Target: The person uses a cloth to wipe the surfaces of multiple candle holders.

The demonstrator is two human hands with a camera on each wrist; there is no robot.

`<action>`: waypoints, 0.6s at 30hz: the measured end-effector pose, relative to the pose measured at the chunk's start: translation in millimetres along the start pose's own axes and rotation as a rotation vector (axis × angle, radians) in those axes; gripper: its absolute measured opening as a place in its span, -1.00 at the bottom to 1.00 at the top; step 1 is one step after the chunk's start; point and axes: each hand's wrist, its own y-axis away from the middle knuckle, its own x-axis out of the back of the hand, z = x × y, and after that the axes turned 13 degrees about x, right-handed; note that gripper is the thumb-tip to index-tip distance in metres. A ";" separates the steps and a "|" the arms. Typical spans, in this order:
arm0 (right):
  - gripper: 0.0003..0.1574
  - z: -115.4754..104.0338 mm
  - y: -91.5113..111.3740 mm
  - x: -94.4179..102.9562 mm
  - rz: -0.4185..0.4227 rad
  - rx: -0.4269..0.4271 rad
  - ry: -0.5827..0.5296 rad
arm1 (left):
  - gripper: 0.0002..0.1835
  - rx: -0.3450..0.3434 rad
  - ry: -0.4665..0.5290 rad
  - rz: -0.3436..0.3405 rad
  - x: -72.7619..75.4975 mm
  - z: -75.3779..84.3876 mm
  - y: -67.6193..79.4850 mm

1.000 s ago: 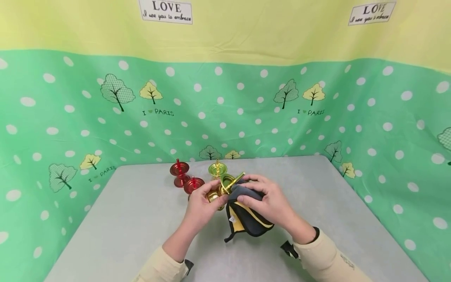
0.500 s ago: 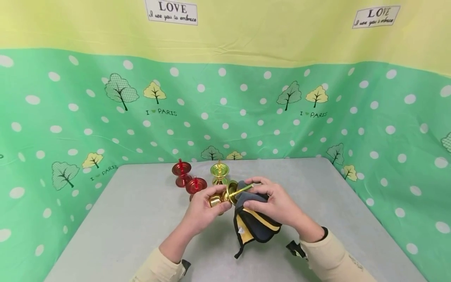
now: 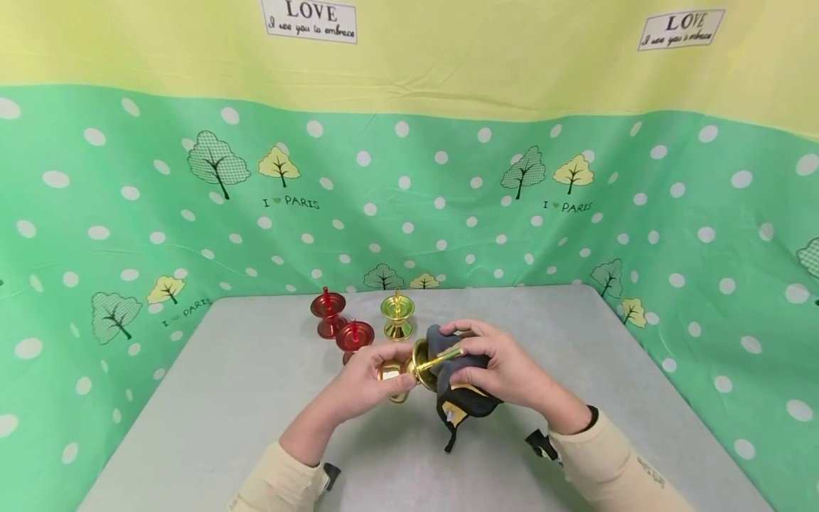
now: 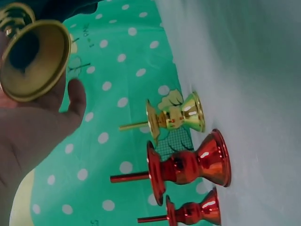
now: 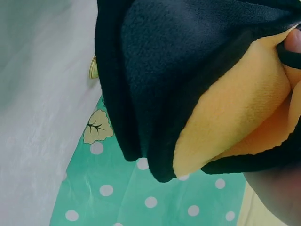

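Note:
My left hand [image 3: 365,384] grips a gold candle holder [image 3: 421,364] by its stem, tilted so its dish and spike point right. In the left wrist view the holder's hollow base [image 4: 42,61] faces the camera. My right hand [image 3: 505,366] holds a bunched dark grey and yellow cloth [image 3: 470,402] with black edging, pressed against the holder's dish beside the spike. Folds of the cloth [image 5: 188,70] fill much of the right wrist view and hide most of the right fingers.
Behind the hands, a second gold candle holder [image 3: 398,316] stands upright on the grey table [image 3: 243,412]. Two red candle holders stand to its left, one farther back [image 3: 328,313] and one nearer [image 3: 354,336], partly hidden by the left hand. A green dotted curtain [image 3: 448,213] surrounds the table.
Both hands have shifted slightly right and down with the candle holder and cloth. The holder has tipped further sideways, and the cloth hangs less spread out. The standing holders stay put.

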 end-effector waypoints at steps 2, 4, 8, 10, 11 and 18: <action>-0.73 1.8 -0.9 -0.5 -0.008 0.045 0.020 | -0.62 -0.003 0.002 -0.052 3.0 -2.5 -0.4; -0.68 3.3 -1.7 -0.6 -0.019 0.083 0.034 | -0.66 0.004 0.017 -0.106 5.7 -5.5 -0.9; -0.60 4.4 -3.5 0.2 -0.048 0.116 0.031 | -0.63 0.021 0.092 -0.232 10.3 -11.0 -2.1; -0.59 4.4 -4.2 0.7 -0.065 0.125 0.020 | -0.58 0.033 0.134 -0.290 12.2 -12.9 -2.5; -0.59 4.5 -4.4 0.8 -0.071 0.128 0.014 | -0.56 0.037 0.152 -0.319 12.9 -13.6 -2.6; -0.59 5.8 -6.1 0.0 -0.057 0.127 -0.004 | -0.48 0.054 0.204 -0.421 15.4 -20.5 -3.3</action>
